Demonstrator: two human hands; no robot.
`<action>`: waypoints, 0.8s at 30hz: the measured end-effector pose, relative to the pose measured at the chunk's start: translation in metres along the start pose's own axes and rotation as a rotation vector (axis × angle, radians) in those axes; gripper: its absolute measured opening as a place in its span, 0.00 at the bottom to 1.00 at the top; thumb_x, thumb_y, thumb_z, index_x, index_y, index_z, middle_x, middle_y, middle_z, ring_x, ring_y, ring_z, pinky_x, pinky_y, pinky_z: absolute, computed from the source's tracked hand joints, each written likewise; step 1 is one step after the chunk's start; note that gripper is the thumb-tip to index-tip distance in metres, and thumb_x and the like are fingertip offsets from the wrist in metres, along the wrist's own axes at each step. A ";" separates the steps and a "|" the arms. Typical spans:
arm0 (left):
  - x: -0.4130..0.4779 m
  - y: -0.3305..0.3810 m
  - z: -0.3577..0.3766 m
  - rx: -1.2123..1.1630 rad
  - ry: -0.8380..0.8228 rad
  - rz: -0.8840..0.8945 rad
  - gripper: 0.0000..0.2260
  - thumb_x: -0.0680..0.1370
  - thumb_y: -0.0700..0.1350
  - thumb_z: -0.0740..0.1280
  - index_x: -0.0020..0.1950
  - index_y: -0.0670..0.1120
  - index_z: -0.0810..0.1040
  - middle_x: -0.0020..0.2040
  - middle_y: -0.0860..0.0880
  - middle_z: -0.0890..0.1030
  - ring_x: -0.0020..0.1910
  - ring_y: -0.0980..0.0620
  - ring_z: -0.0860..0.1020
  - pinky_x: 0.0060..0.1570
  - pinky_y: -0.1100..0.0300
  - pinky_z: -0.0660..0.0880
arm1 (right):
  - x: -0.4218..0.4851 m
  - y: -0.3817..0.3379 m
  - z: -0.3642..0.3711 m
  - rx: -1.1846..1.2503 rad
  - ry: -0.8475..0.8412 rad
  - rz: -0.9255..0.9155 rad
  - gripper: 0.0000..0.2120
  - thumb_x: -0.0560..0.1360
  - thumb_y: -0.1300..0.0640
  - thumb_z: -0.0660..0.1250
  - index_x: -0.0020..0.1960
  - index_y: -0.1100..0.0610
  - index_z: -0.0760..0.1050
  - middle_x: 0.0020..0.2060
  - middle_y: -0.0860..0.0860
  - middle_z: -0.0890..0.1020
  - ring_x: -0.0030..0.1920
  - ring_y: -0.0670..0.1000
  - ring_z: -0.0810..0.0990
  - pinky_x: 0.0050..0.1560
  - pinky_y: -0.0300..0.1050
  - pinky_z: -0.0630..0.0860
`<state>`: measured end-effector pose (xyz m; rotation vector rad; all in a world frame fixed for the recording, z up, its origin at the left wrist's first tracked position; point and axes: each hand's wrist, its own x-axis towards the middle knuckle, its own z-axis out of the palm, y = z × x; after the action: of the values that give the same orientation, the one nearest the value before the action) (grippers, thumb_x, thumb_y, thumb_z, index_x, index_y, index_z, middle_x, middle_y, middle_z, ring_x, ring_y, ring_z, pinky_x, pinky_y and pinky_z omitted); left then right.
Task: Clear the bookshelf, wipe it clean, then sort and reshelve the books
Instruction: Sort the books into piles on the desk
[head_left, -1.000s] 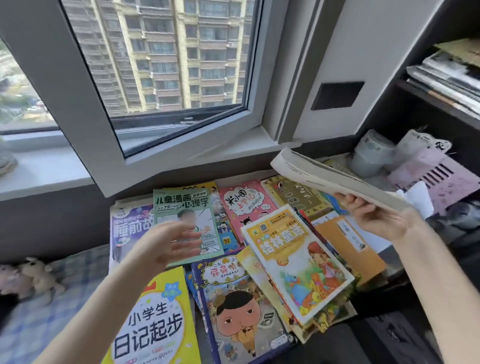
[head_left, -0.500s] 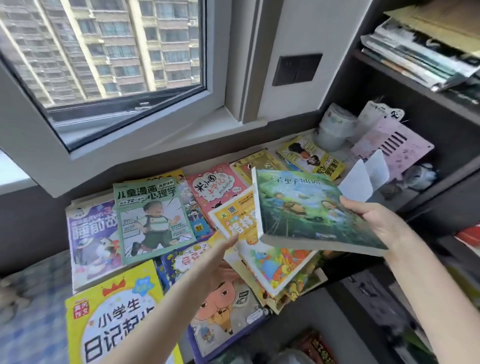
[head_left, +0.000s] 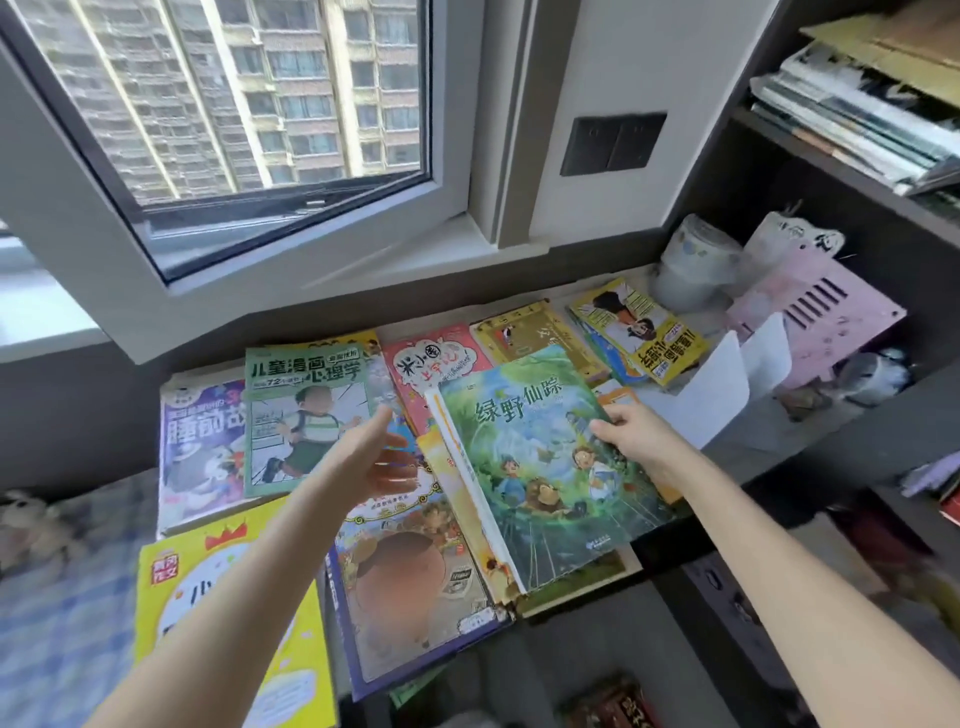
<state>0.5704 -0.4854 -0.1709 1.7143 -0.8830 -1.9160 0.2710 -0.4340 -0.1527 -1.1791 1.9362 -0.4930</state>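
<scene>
Right hand (head_left: 639, 439) pinching right edge of green book (head_left: 545, 467), thumb on cover; book lying face-up atop overlapping picture books (head_left: 291, 415) spread below window (head_left: 260, 130). Left hand (head_left: 369, 460) hovering over spread, fingers loosely extended, holding nothing.

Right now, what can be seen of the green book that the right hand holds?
The green book is a thin paperback with a glossy cover showing green leaves, two children, a lion and a green Chinese title near the top. It is closed and face up, skewed, with its top toward the window, and a pale edge shows along its left side. It rests on or just above the other books, and the right hand grips its right edge.
</scene>
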 end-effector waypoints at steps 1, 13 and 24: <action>-0.002 0.002 -0.004 0.016 0.026 0.026 0.25 0.83 0.56 0.55 0.61 0.33 0.72 0.51 0.37 0.76 0.43 0.41 0.78 0.45 0.47 0.78 | 0.002 0.000 0.001 -0.101 0.012 -0.028 0.14 0.80 0.56 0.62 0.35 0.52 0.72 0.31 0.50 0.72 0.33 0.50 0.70 0.34 0.45 0.61; 0.000 0.065 -0.008 0.273 0.021 0.235 0.12 0.81 0.47 0.62 0.54 0.39 0.78 0.52 0.41 0.82 0.51 0.43 0.80 0.56 0.50 0.76 | 0.021 -0.018 -0.041 0.036 0.200 0.080 0.14 0.80 0.62 0.58 0.59 0.67 0.77 0.38 0.58 0.78 0.35 0.53 0.73 0.31 0.42 0.67; 0.040 0.115 0.035 0.313 -0.094 0.310 0.08 0.80 0.45 0.65 0.52 0.42 0.80 0.49 0.43 0.83 0.49 0.44 0.81 0.53 0.51 0.78 | 0.111 0.008 -0.071 0.706 0.527 0.445 0.07 0.77 0.70 0.55 0.44 0.61 0.68 0.31 0.59 0.74 0.27 0.52 0.75 0.26 0.40 0.73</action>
<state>0.5182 -0.5883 -0.1178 1.5447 -1.4557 -1.7303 0.1827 -0.5317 -0.1633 -0.1613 2.0861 -1.1963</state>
